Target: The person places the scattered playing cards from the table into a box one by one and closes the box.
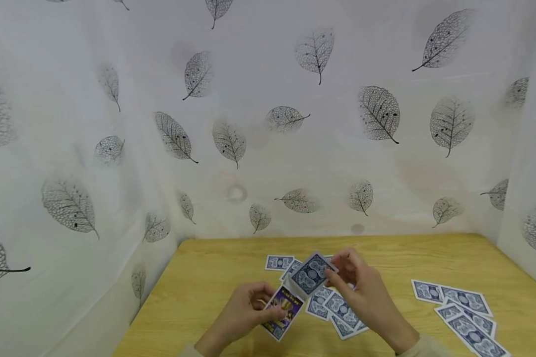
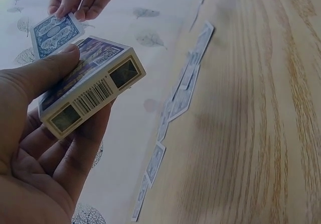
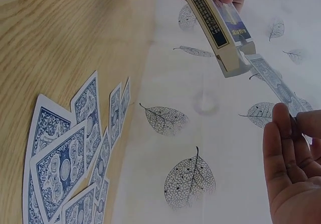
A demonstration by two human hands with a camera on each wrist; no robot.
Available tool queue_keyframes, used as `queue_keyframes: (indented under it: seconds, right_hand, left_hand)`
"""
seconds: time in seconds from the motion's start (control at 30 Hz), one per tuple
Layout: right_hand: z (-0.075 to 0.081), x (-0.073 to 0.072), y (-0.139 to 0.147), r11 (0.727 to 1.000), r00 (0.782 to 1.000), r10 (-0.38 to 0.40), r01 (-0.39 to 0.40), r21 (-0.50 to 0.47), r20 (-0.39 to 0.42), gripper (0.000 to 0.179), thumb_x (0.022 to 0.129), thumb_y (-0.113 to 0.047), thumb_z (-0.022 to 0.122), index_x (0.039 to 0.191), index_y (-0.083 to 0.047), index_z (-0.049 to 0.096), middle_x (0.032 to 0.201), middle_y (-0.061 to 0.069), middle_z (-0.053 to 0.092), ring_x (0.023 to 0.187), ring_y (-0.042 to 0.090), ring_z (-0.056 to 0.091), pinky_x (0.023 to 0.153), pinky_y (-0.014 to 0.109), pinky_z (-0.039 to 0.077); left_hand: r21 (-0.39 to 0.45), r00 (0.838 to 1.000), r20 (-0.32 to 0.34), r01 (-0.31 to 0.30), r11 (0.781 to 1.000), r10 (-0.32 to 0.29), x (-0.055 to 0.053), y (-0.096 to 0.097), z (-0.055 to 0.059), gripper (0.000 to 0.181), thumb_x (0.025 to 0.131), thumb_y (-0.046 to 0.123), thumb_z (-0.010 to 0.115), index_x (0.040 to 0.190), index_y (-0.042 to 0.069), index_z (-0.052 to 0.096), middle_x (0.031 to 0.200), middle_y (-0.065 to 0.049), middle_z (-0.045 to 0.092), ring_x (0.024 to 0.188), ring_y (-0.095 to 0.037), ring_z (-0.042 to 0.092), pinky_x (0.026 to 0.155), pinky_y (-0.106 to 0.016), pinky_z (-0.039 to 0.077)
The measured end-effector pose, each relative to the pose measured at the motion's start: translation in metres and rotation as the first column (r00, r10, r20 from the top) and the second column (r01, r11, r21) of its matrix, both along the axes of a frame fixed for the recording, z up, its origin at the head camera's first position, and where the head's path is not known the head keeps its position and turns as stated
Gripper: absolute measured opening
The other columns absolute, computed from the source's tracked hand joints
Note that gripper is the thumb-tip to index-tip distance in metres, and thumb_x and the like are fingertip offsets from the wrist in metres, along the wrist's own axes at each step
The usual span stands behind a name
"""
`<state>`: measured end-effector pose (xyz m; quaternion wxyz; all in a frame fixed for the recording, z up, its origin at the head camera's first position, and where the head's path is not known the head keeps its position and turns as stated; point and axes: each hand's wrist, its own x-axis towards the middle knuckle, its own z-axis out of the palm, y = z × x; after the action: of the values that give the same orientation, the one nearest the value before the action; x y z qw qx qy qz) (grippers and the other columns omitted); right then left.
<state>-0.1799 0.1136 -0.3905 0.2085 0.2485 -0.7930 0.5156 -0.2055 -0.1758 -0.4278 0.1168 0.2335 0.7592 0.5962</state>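
Observation:
My left hand point(image 1: 236, 313) grips a purple playing-card box point(image 1: 290, 302), thumb across its printed face and fingers beneath. The barcode end of the box faces the left wrist view. My right hand point(image 1: 369, 293) pinches a blue-backed playing card point(image 1: 311, 273) by its far corner between thumb and fingers. The card's other end is right at the open mouth of the box, both held above the table. In the right wrist view the box's opened flap point(image 3: 235, 67) shows beside the card.
Several blue-backed cards point(image 1: 339, 308) lie overlapping, face down, on the wooden table point(image 1: 196, 277) below my hands. Another face-down group point(image 1: 471, 329) spreads at the right. A single card point(image 1: 279, 262) lies farther back. A leaf-patterned curtain point(image 1: 259, 163) hangs behind and at both sides.

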Motion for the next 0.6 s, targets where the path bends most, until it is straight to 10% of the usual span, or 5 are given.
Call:
queue_keyframes:
  seconds: [0.6]
  right_hand:
    - [-0.0100,-0.0013,-0.0081,0.999,1.000,0.002,-0.001,0.046,-0.009,0.016,0.104,-0.007,0.070,0.115,-0.009,0.058,0.092,-0.006,0.077,0.080,0.000,0.072,0.072,0.027,0.066]
  left_hand:
    - [-0.004,1.000,-0.004,0.003,1.000,-0.003,-0.0001,-0.0001,0.0014,0.028,0.094,0.020,0.085,0.109,0.001,0.072,0.100,-0.013,0.079,0.076,-0.009,0.076,0.069,-0.024,0.065]
